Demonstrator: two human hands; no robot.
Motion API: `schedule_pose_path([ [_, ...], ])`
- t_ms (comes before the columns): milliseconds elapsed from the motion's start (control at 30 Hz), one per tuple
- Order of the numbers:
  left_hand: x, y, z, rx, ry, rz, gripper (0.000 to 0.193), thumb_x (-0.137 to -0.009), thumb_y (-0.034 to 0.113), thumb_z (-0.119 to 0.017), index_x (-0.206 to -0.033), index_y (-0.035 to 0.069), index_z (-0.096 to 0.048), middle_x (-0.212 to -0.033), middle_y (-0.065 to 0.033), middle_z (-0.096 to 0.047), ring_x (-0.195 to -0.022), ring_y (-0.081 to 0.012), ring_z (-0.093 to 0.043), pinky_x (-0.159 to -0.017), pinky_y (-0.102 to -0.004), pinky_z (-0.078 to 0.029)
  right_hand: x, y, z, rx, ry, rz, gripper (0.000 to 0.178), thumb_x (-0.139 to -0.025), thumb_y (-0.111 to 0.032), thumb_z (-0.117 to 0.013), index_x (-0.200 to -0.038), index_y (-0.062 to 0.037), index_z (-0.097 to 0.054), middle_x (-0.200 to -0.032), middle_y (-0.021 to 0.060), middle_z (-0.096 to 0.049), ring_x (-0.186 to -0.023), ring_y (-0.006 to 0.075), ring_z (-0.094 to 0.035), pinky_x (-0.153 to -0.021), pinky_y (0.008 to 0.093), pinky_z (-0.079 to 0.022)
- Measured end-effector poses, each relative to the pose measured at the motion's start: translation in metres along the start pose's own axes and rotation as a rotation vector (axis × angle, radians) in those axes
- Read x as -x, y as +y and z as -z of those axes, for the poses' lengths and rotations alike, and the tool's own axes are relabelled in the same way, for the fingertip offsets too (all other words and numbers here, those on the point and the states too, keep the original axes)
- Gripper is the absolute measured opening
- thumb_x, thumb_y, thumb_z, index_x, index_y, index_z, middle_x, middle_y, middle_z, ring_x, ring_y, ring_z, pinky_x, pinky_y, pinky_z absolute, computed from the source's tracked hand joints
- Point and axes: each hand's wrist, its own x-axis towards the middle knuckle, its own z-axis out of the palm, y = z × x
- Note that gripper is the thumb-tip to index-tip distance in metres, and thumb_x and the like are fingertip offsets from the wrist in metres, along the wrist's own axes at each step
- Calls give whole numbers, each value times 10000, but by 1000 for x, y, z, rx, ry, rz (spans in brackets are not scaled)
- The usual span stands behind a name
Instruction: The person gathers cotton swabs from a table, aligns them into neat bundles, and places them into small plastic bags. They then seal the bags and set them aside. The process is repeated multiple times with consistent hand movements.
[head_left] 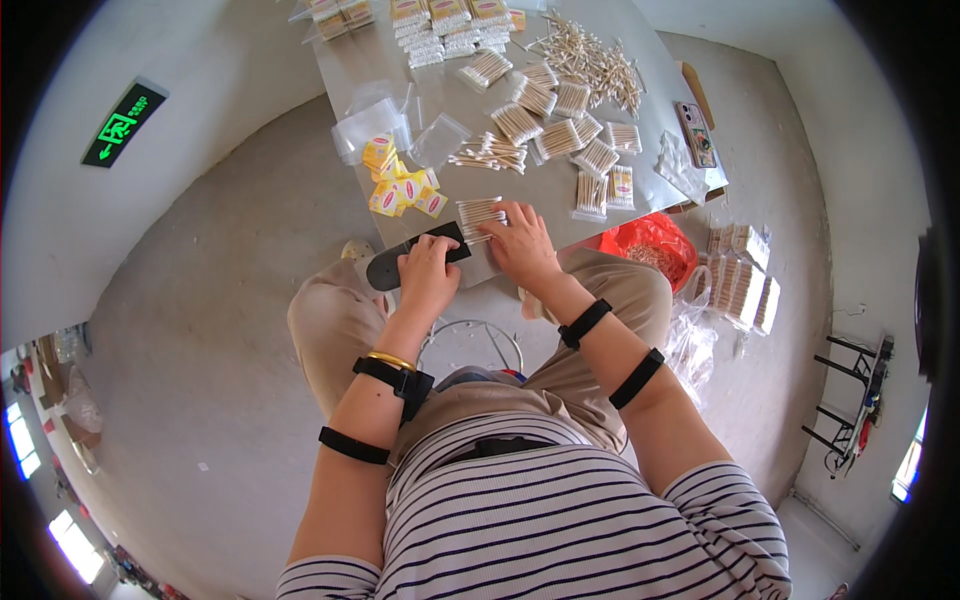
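Note:
At the table's front edge, my right hand [522, 243] holds a small bundle of cotton swabs [477, 213] flat on the tabletop, its fingers on the bundle's right side. Just left of it, my left hand [430, 265] has curled fingers pressed on a long black flat device [386, 270] that juts past the table edge; its exact kind is unclear. Yellow and white printed cards [408, 193] lie in a loose heap beyond the left hand. Clear plastic bags [372, 128] are spread behind them. Loose cotton swabs [490, 153] lie beyond the bundle.
Several filled swab packs [556, 138] cover the table's middle, with a big swab pile [590, 60] behind. Stacked packs [448, 30] stand at the far end. A phone [696, 134] lies at the right edge. Below are a red bag [652, 250] and white stacked packs [738, 278].

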Motion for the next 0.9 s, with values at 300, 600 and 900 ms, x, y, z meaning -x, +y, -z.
schedule_pose_path([
  [300,-2,1,0,-5,14,6,359,-817,63,-697,-1167,145,-698,-1144,-80,-651,-1138,-289,-627,-952,-489,-412,-10,3,3,-34,46,17,337,-848,-44,-682,-1146,-182,-760,-1351,76,-569,-1263,332,-533,-1039,470,-463],
  [600,-2,2,0,-6,34,-4,350,-817,64,-692,-1157,146,-705,-1129,-75,-656,-1132,-283,-628,-944,-480,-408,-13,2,3,-29,21,-17,348,-847,-46,-681,-1152,-191,-763,-1345,70,-575,-1289,330,-521,-1062,475,-453],
  [900,-1,1,0,0,43,-21,351,-817,68,-688,-1159,145,-707,-1113,-78,-660,-1120,-282,-632,-936,-479,-401,-17,4,0,-4,33,-11,360,-853,-43,-671,-1164,-200,-764,-1357,70,-575,-1305,327,-517,-1067,474,-452],
])
